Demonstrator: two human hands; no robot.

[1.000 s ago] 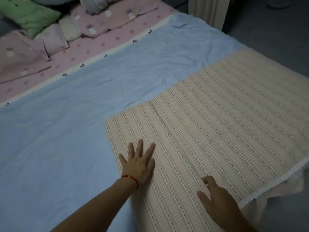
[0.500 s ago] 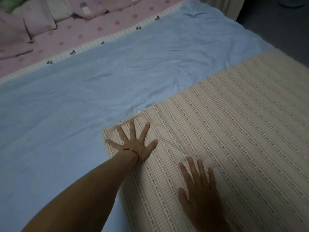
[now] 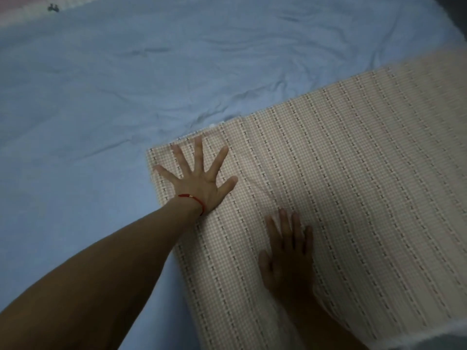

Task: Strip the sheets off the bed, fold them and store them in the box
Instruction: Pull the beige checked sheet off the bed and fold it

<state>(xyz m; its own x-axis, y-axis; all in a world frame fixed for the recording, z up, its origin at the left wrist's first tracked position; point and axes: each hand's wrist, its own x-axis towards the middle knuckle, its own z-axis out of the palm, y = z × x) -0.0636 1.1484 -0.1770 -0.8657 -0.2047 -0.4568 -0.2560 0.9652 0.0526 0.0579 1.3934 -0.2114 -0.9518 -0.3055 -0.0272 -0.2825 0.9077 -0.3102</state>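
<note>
A beige checked sheet (image 3: 348, 178) with dotted stripes lies folded flat on the bed, its left corner near the middle of the view. My left hand (image 3: 199, 181), with a red cord at the wrist, presses flat on that corner with fingers spread wide. My right hand (image 3: 288, 258) lies flat on the sheet nearer to me, fingers straight and together. Under the folded sheet a wrinkled light blue sheet (image 3: 126, 79) covers the bed. No box is in view.
A strip of pink bedding with a white patterned border (image 3: 30, 11) shows at the top left edge. The white lace hem of the beige sheet (image 3: 429, 334) hangs at the bed's near right edge, with dark floor beyond at the top right.
Both hands slid forward across the beige sheet; the left reached the far left corner and spread its fingers, and the right flattened out. The camera dipped closer, losing the pillows.
</note>
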